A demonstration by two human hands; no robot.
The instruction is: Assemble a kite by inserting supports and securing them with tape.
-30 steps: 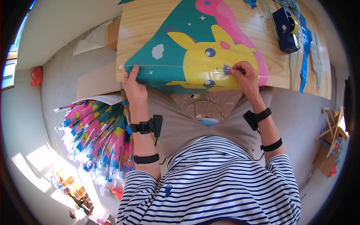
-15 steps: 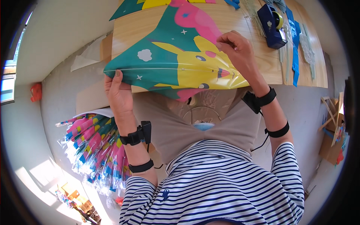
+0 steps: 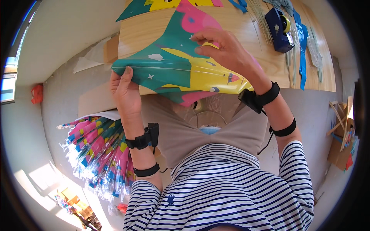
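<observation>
A glossy kite (image 3: 162, 77) of green, yellow and pink sheet, printed with a cartoon character, lies over the table's near edge. Its pointed left corner is pinched between the thumb and fingers of my left hand (image 3: 126, 92). A thin straight ridge runs along the sheet from that corner. Over the middle of the kite is my right hand (image 3: 227, 50), its thumb and forefinger apart with nothing visible between them. It hides part of the yellow figure and the pink edge.
On the wooden table (image 3: 142, 32), another kite (image 3: 165, 4) lies at the far edge. A dark blue tape dispenser (image 3: 278, 32), thin sticks (image 3: 260, 19) and a blue strip (image 3: 303, 50) are at the right. Bundled wrapped kites (image 3: 100, 154) stand left of my legs.
My right hand has let go of the kite's right part and moved left over its middle. My left hand, still pinching the corner, has shifted slightly right.
</observation>
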